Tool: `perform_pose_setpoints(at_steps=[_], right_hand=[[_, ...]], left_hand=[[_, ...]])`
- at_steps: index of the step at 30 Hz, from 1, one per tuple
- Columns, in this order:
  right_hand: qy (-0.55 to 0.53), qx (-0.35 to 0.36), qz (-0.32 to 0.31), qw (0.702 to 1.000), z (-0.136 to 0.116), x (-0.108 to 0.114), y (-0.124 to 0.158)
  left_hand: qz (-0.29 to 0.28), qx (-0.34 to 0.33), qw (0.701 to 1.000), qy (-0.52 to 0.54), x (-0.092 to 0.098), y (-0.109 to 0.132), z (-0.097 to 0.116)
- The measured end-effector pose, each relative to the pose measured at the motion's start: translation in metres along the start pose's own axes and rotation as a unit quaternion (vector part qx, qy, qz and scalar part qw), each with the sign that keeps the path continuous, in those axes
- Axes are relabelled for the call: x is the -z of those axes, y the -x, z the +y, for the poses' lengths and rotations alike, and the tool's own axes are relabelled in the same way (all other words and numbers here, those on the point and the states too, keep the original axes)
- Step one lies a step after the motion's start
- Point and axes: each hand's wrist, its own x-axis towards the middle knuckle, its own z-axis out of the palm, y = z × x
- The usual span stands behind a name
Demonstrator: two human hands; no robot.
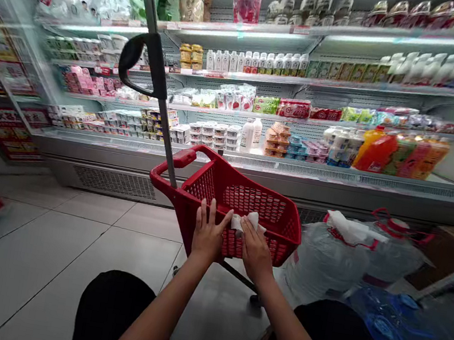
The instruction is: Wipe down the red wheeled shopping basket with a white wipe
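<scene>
- Left hand (207,235): laid flat against the near outer wall of the red basket (276,213); fingers straight and slightly spread, tips reaching the rim; it grips nothing.
- Right hand (255,251): just beside the left, on the same wall; its fingers lie over a white cloth (247,220) and hold it against the rim; the cloth's crumpled ends show above the fingertips.
- Red basket: stands on the pale tiled floor (68,236), directly ahead of the person's knees; a grey pull pole (166,142) with a black grip (134,59) rises tilted from its far left corner.
- Right of the basket: large clear water bottles (324,264), touching or just beside it; a white wrapper lies on top of the nearest.
- Behind: an open chilled cabinet (254,163), shelves stocked with cartons, tubs and bottles.
</scene>
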Motion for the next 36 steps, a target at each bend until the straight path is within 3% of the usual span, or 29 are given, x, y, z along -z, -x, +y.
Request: perform_pose_setpoints(at_steps=[5,13,16,20,23,27,32,36], right_hand=[[-0.003,0.009,0.005,1.000,0.009,0.003,0.001],[0.023,-0.069,0.043,0.996,0.064,0.028,0.039],[0.036,-0.079,0.062,0.994,0.056,0.021,0.037],[0.049,-0.023,0.057,0.997,0.027,0.007,0.021],[0.047,0.010,0.033,0.998,0.015,0.006,0.014],[0.034,0.017,0.015,0.999,0.029,0.017,0.025],[0.032,-0.054,0.025,0.998,0.065,0.032,0.056],[0.051,-0.082,0.044,0.994,0.061,0.028,0.059]], left_hand=[[-0.024,-0.041,0.999,0.014,0.000,0.003,-0.012],[-0.038,-0.019,0.999,0.025,0.006,-0.002,-0.015],[-0.029,-0.010,0.999,0.037,0.002,-0.004,-0.003],[-0.040,-0.049,0.996,0.056,-0.007,0.000,0.014],[-0.042,-0.065,0.995,0.061,-0.012,0.005,0.015],[-0.045,-0.080,0.994,0.054,-0.008,0.009,0.002],[-0.057,-0.066,0.994,0.059,-0.004,0.007,-0.003],[-0.060,-0.051,0.994,0.082,-0.006,0.005,0.004]])
